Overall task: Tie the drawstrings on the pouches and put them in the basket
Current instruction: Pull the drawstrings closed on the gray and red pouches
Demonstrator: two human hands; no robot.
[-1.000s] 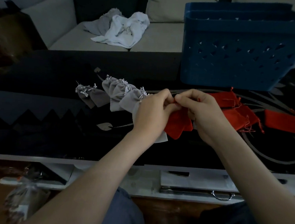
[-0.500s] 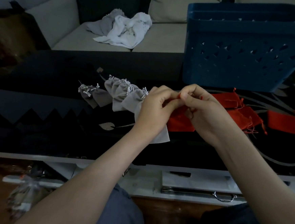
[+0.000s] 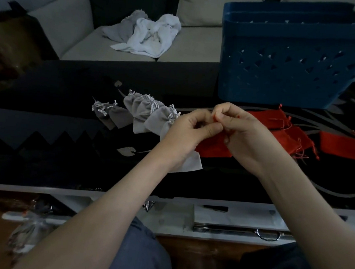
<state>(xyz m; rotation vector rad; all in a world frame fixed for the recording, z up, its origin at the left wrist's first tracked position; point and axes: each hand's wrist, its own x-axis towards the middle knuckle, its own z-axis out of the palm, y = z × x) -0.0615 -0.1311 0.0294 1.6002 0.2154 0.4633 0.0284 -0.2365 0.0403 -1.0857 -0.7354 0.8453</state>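
A red pouch (image 3: pixel 212 146) hangs between my two hands over the dark table (image 3: pixel 67 125). My left hand (image 3: pixel 190 133) and my right hand (image 3: pixel 242 133) meet at its mouth, and their fingertips pinch its thin red drawstrings. Several grey pouches (image 3: pixel 142 114) with tied strings lie in a row to the left of my hands. More red pouches (image 3: pixel 295 137) lie flat to the right, loose strings trailing. The blue perforated basket (image 3: pixel 288 64) stands at the back right, its inside hidden.
A flat grey pouch (image 3: pixel 189 164) lies partly under my left wrist. Behind the table a sofa (image 3: pixel 84 42) holds a crumpled white cloth (image 3: pixel 146 36). The table's pale front edge (image 3: pixel 40 189) runs above a lower shelf with a metal handle (image 3: pixel 267 234).
My hands have risen a little toward the basket with the red pouch, and the fingertips have shifted on its strings. The other pouches and the basket have stayed put.
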